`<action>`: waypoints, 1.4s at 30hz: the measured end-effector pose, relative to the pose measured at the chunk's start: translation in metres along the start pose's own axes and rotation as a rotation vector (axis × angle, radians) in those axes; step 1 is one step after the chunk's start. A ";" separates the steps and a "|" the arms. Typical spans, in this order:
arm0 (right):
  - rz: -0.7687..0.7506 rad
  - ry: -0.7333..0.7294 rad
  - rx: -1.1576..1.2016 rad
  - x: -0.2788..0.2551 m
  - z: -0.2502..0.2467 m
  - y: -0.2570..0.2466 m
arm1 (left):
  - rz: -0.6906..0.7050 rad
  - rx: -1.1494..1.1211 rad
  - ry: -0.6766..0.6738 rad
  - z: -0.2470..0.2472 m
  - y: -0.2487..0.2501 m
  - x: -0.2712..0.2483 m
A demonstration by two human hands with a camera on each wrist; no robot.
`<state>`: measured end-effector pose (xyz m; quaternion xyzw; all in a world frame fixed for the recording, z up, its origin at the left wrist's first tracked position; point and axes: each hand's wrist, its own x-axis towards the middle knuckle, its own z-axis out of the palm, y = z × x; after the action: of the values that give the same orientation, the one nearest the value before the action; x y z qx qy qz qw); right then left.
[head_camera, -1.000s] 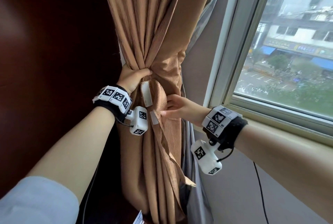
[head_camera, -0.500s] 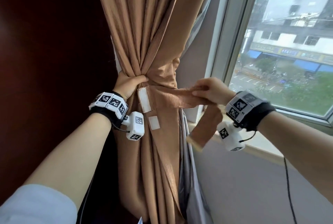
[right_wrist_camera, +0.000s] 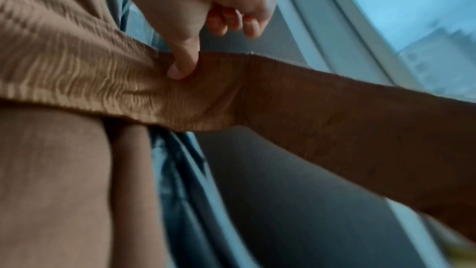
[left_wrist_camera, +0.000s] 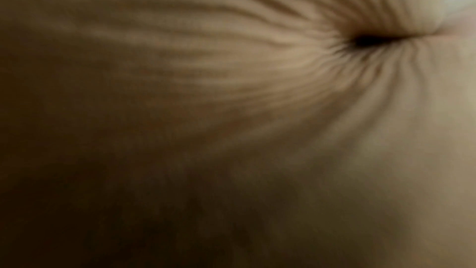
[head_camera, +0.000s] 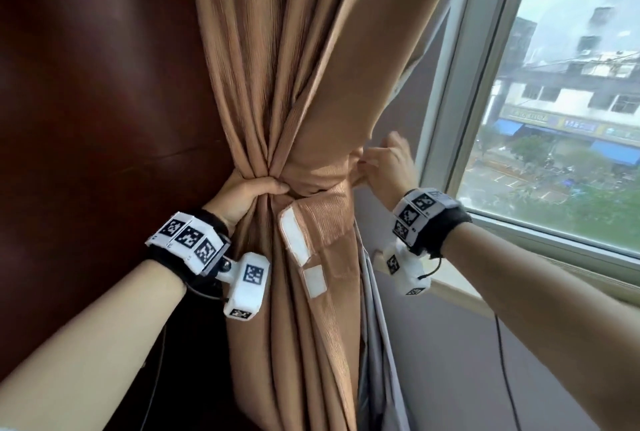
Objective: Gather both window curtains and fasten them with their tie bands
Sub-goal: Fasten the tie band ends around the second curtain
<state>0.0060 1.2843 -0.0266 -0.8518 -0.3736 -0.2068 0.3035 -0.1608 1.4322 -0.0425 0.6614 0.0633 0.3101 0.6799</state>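
A tan curtain (head_camera: 277, 49) hangs bunched between a dark wood panel and the window. My left hand (head_camera: 247, 195) grips the gathered folds at the waist. A matching tie band (head_camera: 322, 219) lies across the front of the bunch, its free end bearing a long white fastening strip (head_camera: 292, 240), with a smaller white patch (head_camera: 316, 281) below. My right hand (head_camera: 388, 170) pinches the band at the curtain's right edge; in the right wrist view the thumb (right_wrist_camera: 184, 62) presses the band (right_wrist_camera: 231, 97), which stretches off to the right. The left wrist view shows only blurred curtain folds (left_wrist_camera: 257, 58).
A grey lining (head_camera: 377, 344) hangs behind the tan fabric. The white window frame (head_camera: 460, 101) and sill (head_camera: 519, 250) stand to the right, the dark wood panel (head_camera: 104, 118) to the left. A black cable (head_camera: 505, 378) runs down the grey wall below the sill.
My right hand took the band's loose end, pulled it out to the right, and has now carried it up and back behind the curtain's right edge. The left hand kept its grip.
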 end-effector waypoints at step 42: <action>0.285 -0.604 1.171 0.063 0.044 0.060 | 0.022 0.187 0.226 0.093 -0.096 0.122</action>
<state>0.0974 1.3135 -0.0437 -0.6079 -0.3766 0.3192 0.6219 0.0159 1.4205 -0.0824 0.6835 0.1608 0.3827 0.6005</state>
